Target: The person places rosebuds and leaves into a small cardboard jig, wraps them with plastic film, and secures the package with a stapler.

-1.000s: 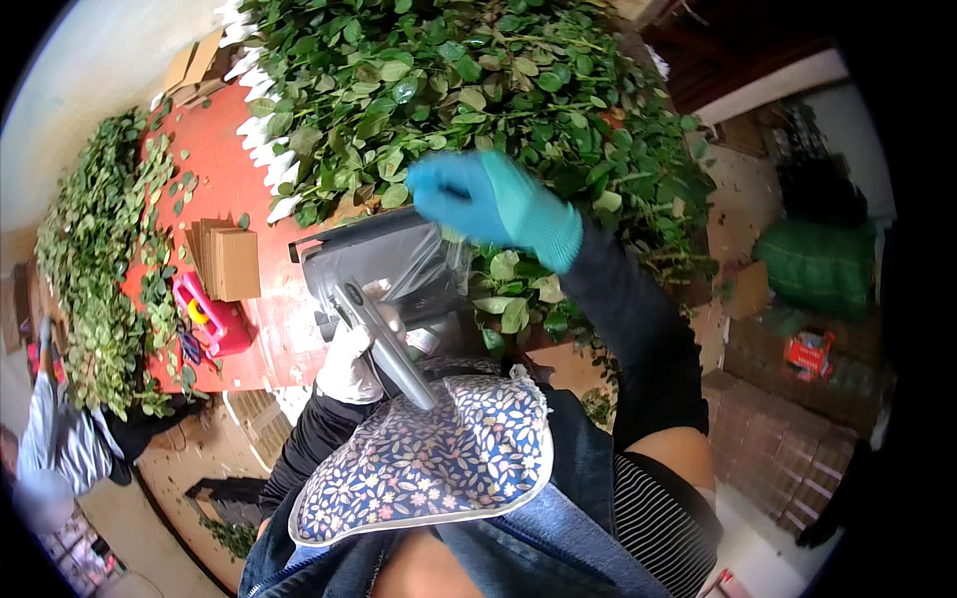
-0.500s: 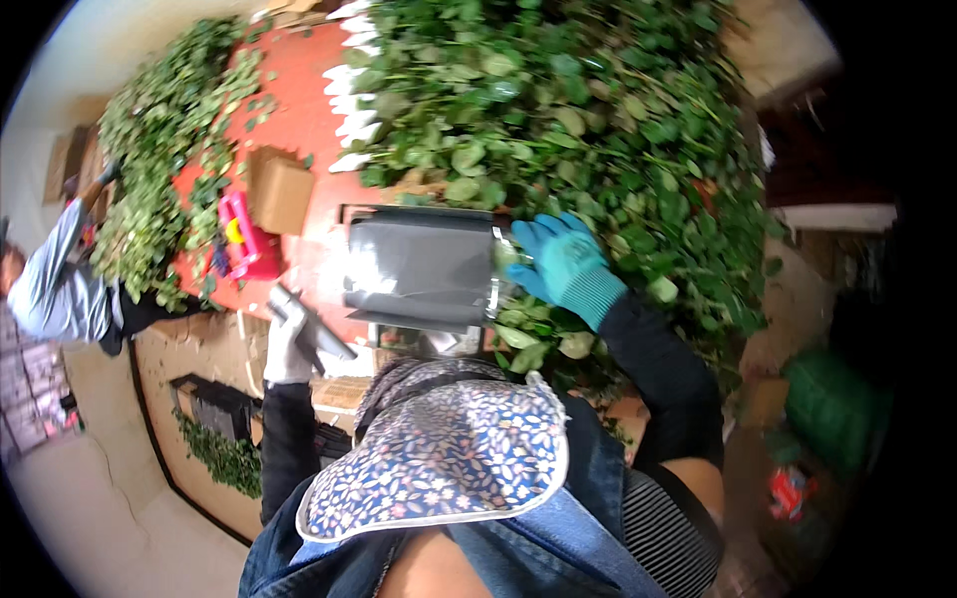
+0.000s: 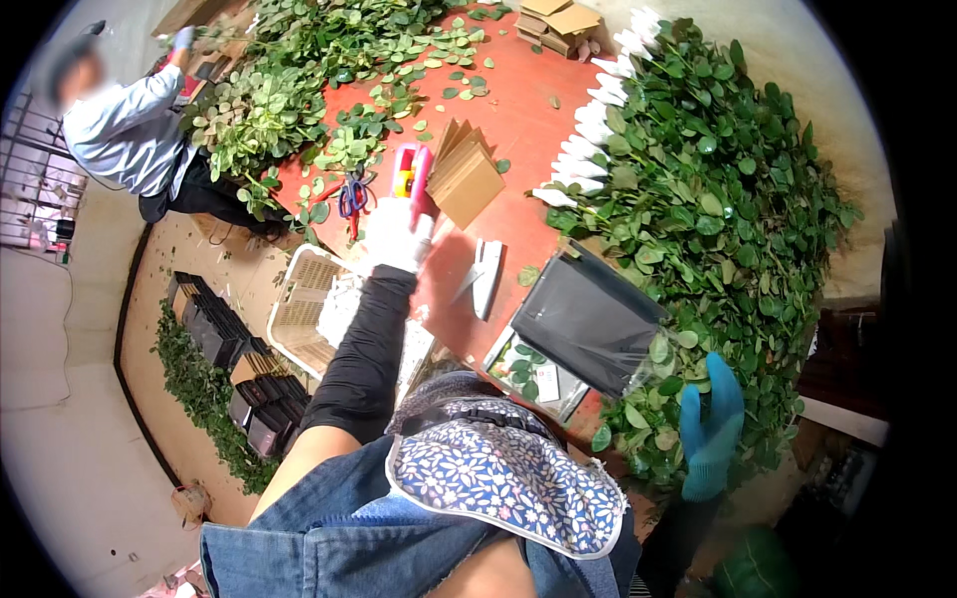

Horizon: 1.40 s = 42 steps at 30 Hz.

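My left hand [image 3: 392, 237], in a white glove, reaches over the table onto the near end of a pink tape dispenser [image 3: 421, 171] with a yellow roll; its fingers are washed out by glare and blur. To its right, a grey stapler [image 3: 485, 279] lies on the red table. My right hand [image 3: 714, 424], in a blue-green glove, is open, thumb and fingers apart, beside leafy stems [image 3: 653, 424]. These stems stick out of a dark grey wrapping sheet [image 3: 588, 319] with a clear end. The wrap rests at an angle over a shallow metal-edged tray [image 3: 568, 404].
Brown cardboard pieces [image 3: 467, 184] and blue-handled scissors [image 3: 353, 196] lie near the dispenser. Leafy bundles with white-wrapped ends [image 3: 738, 179] fill the right side. A cream basket [image 3: 299, 309] stands at the table's near edge. Another person [image 3: 130, 140] works at far left among loose foliage [image 3: 249, 130].
My left hand has let go of the stapler, now on the table, and reached forward to the tape dispenser. My right hand has come away from the wrapped bundle. The view has turned.
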Tool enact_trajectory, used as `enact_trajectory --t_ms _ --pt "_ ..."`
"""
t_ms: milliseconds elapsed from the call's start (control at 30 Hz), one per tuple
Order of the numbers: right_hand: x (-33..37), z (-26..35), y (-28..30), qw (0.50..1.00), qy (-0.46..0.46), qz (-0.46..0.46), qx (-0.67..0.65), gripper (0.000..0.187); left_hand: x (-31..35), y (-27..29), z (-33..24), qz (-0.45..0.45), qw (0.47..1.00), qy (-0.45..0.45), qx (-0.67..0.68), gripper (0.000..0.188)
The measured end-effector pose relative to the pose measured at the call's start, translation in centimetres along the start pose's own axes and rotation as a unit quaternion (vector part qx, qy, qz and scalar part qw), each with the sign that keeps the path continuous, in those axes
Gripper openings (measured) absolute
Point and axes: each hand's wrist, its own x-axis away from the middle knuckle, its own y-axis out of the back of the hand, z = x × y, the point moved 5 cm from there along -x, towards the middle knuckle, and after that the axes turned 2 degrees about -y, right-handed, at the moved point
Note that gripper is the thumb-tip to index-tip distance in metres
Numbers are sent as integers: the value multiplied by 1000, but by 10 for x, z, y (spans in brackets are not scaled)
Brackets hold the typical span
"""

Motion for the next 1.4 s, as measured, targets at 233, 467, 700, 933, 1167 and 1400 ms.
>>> enact_trajectory --t_ms 233,467,700,933,1167,1400 --pt "-20 161 -114 956 43 128 -262 34 -32 -84 145 264 816 139 495 25" --pt "-34 271 -146 952 193 182 -154 26 56 29 123 157 789 16 594 21" --pt "-49 285 -335 736 -190 340 -553 28 254 36 152 361 636 251 635 11" --pt "-122 323 -409 546 -357 332 -681 31 265 8 156 371 560 294 680 14" --pt "-77 330 -455 539 -430 343 -639 14 307 -62 201 490 432 449 609 10" --pt "-80 311 -318 612 -58 334 -715 22 256 -80 178 473 575 335 577 46"
